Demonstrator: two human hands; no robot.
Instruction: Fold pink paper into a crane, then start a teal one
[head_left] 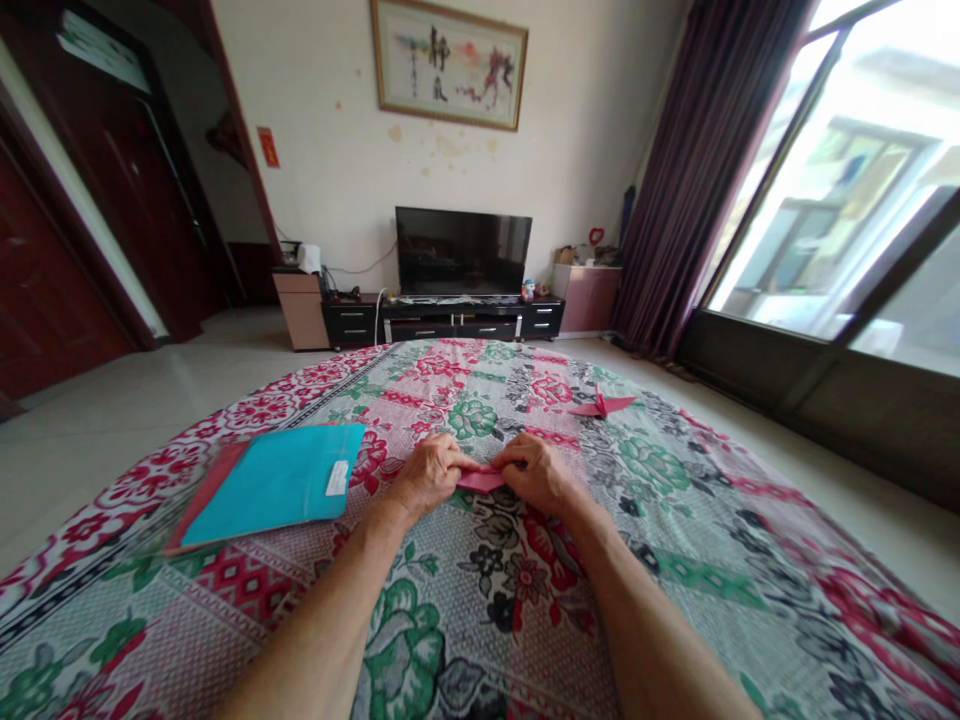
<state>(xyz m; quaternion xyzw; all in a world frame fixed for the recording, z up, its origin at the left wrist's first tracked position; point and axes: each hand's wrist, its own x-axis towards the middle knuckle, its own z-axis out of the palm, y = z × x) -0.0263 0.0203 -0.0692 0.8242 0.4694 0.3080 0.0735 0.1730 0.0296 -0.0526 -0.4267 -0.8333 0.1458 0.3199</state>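
Note:
Between my two hands lies a small folded piece of pink paper (481, 481), low on the patterned tablecloth. My left hand (435, 470) grips its left end, the fingers closed on the paper. At the other end my right hand (536, 470) pinches the paper with thumb and fingers, knuckles bent. Parts of the paper are hidden under the fingertips. Farther off to the right stands a folded pink paper crane (602, 404) with its wings spread, apart from both hands.
A pack of coloured paper with a blue sheet on top (274, 485) and a white label lies to the left. The floral tablecloth (405, 640) covers the round table. Beyond it are a television (463, 252) on a low black cabinet and a window at right.

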